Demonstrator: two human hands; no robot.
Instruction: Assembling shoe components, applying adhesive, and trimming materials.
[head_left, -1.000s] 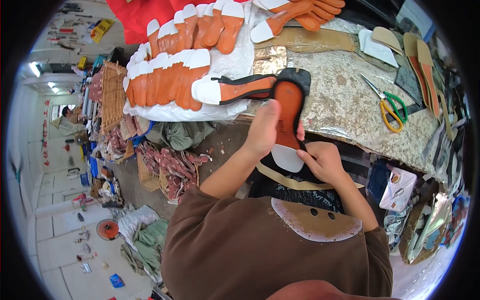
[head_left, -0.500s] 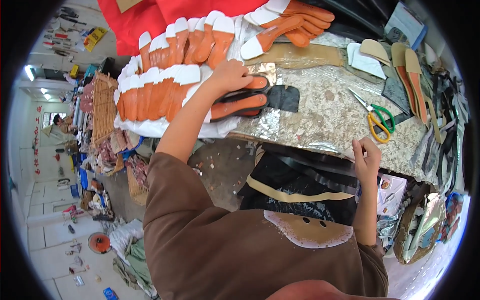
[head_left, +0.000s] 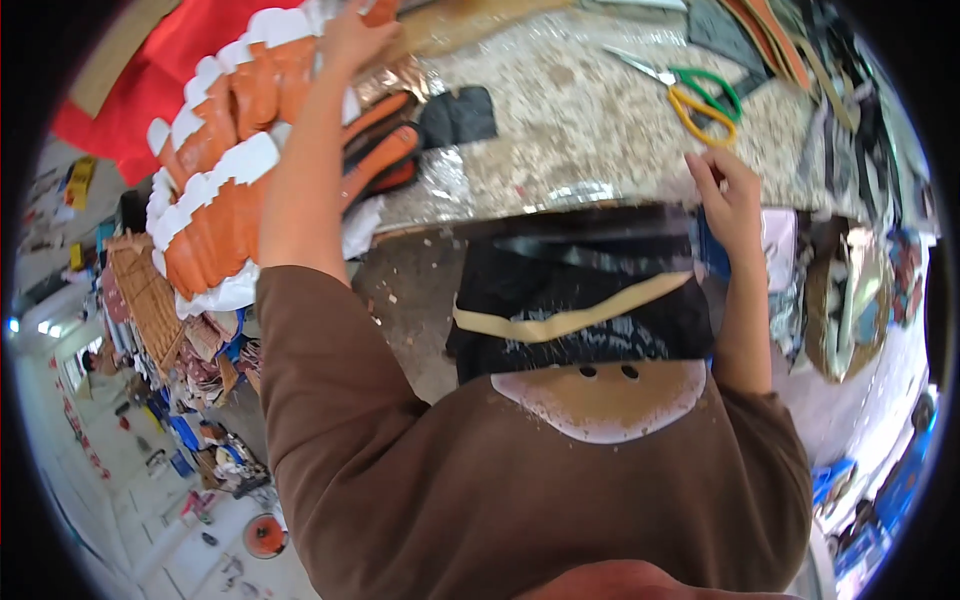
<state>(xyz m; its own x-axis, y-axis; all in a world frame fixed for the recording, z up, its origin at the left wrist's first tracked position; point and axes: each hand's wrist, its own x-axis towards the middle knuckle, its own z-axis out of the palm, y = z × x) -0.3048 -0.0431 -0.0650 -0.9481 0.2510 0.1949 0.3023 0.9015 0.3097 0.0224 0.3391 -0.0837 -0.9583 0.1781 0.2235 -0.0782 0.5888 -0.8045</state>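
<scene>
Lap: black cloth, beige strip across it.
Right hand: at table edge, fingers curled, blurred; cannot tell whether tips meet.
Scissors: green and yellow handles, just beyond right hand.
Black-edged insoles: on table, beside black patch.
White-tipped insoles: overlapping rows, left of forearm.
Left hand: stretched far, against orange insole; cannot tell whether fingers are clamped on it.
</scene>
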